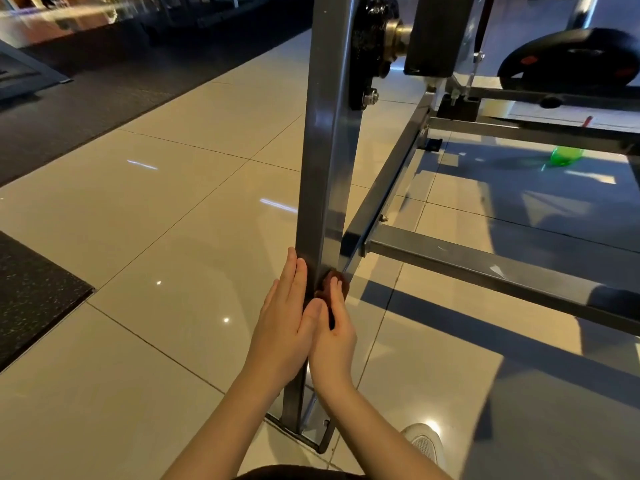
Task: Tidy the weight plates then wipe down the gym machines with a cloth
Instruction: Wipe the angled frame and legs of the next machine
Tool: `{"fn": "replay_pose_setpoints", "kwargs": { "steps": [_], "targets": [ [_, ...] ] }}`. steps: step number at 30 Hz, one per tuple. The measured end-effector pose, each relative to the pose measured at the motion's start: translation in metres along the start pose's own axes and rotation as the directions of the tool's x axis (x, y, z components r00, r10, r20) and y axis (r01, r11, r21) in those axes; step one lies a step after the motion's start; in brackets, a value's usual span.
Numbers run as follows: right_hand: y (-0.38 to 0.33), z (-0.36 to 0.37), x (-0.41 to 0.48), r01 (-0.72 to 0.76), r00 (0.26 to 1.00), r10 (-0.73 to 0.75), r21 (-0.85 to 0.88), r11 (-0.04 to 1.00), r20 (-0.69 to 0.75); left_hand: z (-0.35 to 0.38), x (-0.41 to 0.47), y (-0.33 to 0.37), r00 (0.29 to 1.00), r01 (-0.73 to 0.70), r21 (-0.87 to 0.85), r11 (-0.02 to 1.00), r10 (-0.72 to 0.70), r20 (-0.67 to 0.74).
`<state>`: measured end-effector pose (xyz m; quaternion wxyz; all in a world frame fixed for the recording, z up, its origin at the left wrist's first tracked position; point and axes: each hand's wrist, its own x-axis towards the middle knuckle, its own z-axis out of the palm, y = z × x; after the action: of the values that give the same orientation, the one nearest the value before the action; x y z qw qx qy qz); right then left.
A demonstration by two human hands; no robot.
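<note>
Your left hand [287, 317] lies flat against the left face of the tall grey square-section steel upright [323, 150] of the gym machine. Its fingers are straight and pressed together, and it holds nothing. It looks like a brace that steadies you in the crouch and gives the other hand something to push against. Your right hand [334, 337] holds the small wadded dark brown cloth [325, 285] against the opposite side of the same post, low down and near the point where the grey horizontal steel crossbar [485, 261] joins. Its fingers are close together and bent over the wad, so only a bunched edge of cloth shows past the fingertips; I cannot tell where the right thumb sits. Pinning the cloth between hand and metal suits a rubbing stroke along the post, so I judge you are at the wiping part of the job. The round black weight plate [571, 60] stands at the far right behind the frame, well away from both hands. It carries a small red mark that is too blurred to read, and no brand, label or other writing shows on the machine, the cloth or the glossy beige floor tiles [173, 237].
</note>
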<state>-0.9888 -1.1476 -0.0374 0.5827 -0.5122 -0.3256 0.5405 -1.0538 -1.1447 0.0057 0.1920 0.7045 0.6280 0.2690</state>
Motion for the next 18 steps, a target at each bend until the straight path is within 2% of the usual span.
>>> {"fn": "replay_pose_setpoints", "kwargs": {
  "steps": [2,5,7,9,11,16,18],
  "targets": [
    [0.014,-0.005,0.009,-0.03,0.999,0.029,-0.053,0.998,-0.025,0.0,0.0,0.002,1.0,0.002,-0.018,1.0,-0.002,0.003],
    [0.016,-0.003,0.034,-0.186,0.978,0.181,-0.041,0.982,-0.105,-0.001,-0.001,0.004,1.0,0.002,-0.043,0.999,-0.002,0.016],
    [0.009,0.001,0.037,-0.132,0.987,0.126,-0.053,0.99,-0.102,-0.001,-0.001,0.008,1.0,0.001,-0.073,0.997,0.001,0.027],
    [0.002,0.0,0.028,-0.015,0.999,0.014,-0.021,1.0,-0.05,-0.001,-0.002,0.013,1.0,0.01,-0.108,0.994,-0.007,0.029],
    [0.006,-0.004,0.019,0.031,0.999,-0.031,-0.044,0.999,-0.007,0.0,-0.002,0.015,0.999,0.027,-0.119,0.993,-0.024,0.027],
    [0.015,-0.011,0.026,-0.157,0.987,0.154,-0.097,0.983,-0.04,0.002,-0.002,0.016,0.999,0.048,-0.125,0.991,-0.045,0.03],
    [0.004,-0.011,0.034,-0.152,0.988,0.15,-0.109,0.982,-0.025,0.001,-0.002,0.018,0.998,0.051,-0.129,0.99,-0.047,0.032]
  ]
}}
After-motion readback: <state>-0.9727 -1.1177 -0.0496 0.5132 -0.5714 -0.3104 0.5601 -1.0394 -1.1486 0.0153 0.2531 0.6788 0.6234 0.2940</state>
